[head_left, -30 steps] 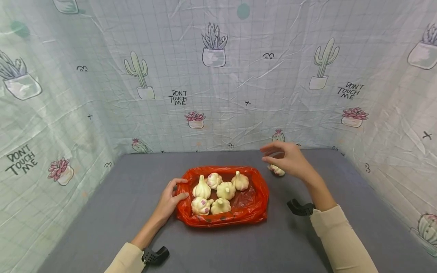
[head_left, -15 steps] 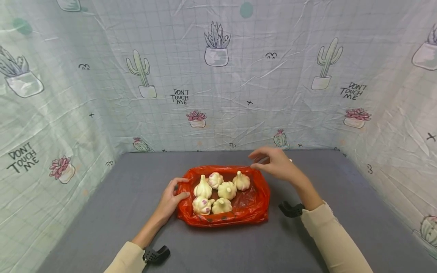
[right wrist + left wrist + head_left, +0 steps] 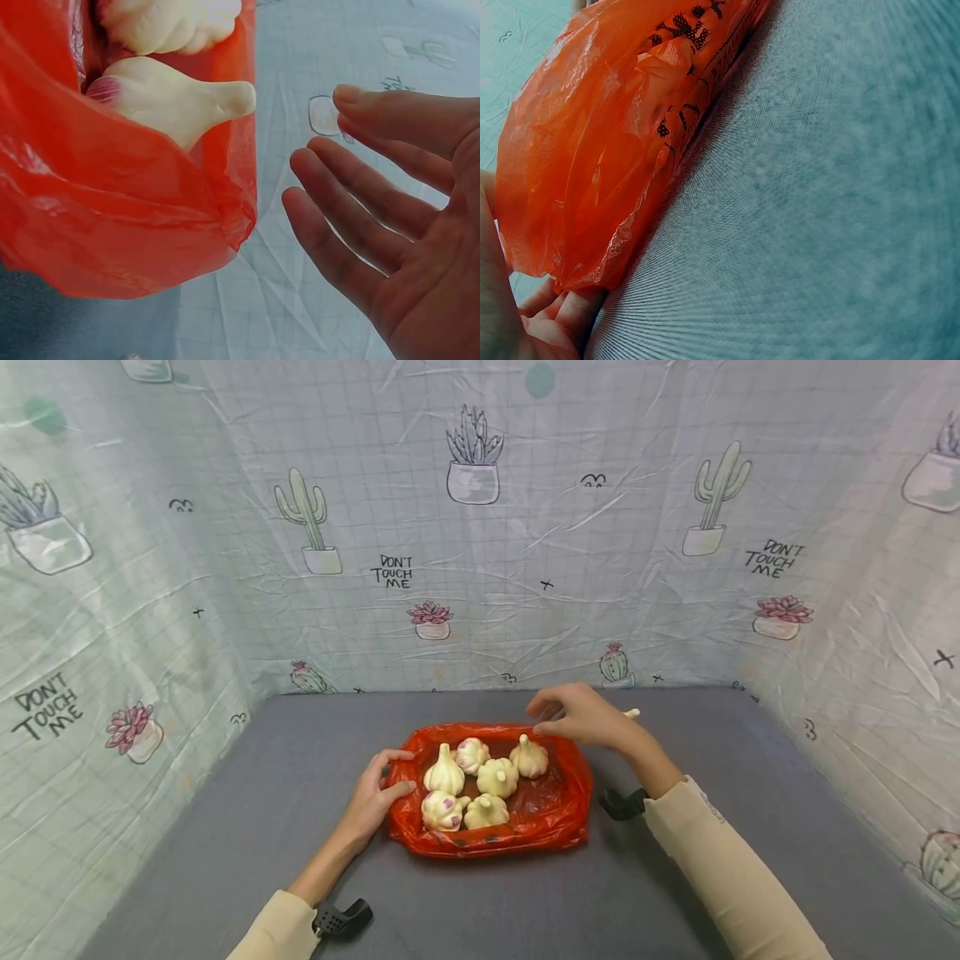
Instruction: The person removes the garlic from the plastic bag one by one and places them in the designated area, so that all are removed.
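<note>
My left grip (image 3: 371, 793) pinches the soft red plastic bag (image 3: 562, 833) on the bench (image 3: 480, 910); my right grip (image 3: 585, 717) is spread. Garlic bulbs (image 3: 497, 779) inside: probably light, firm; best taken by the neck.

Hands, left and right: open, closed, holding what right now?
Left hand: closed, holding one end of the red, roughly rectangular plastic bag.
Right hand: open, holding nothing.
</note>
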Available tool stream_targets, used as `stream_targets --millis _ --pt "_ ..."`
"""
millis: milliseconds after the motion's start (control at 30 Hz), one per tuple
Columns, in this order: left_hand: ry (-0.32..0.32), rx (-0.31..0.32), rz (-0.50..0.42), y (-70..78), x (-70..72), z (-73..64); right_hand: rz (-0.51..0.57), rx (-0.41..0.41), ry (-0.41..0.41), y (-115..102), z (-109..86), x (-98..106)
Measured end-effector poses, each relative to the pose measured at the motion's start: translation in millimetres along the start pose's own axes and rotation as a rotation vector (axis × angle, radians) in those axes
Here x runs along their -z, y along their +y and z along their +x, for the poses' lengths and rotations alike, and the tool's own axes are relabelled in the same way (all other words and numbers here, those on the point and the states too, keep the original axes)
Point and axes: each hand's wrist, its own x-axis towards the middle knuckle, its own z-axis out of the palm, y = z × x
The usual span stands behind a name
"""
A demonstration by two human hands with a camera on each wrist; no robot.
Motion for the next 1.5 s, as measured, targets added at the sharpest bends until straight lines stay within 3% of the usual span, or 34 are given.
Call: stream_targets --millis 267,500,833,1500 --pt "0.015 0.01 0.012 -0.7 2.0 -1.6 -0.034 0.013 -0.154 -5.3 16.6 -0.5" --pt "0.008 0.01 0.001 -0.5 2.7 -0.9 -0.084 0.033 -0.237 -9.7 25.9 -3.3" --pt "0.011 0.015 0.02 -0.9 2.3 0.1 -0.181 0.015 -0.288 -15.7 34.7 -7.3" --pt "0.016 -0.001 0.032 -2.2 0.9 0.7 -0.234 -0.019 -0.315 -12.9 35.2 -21.5"
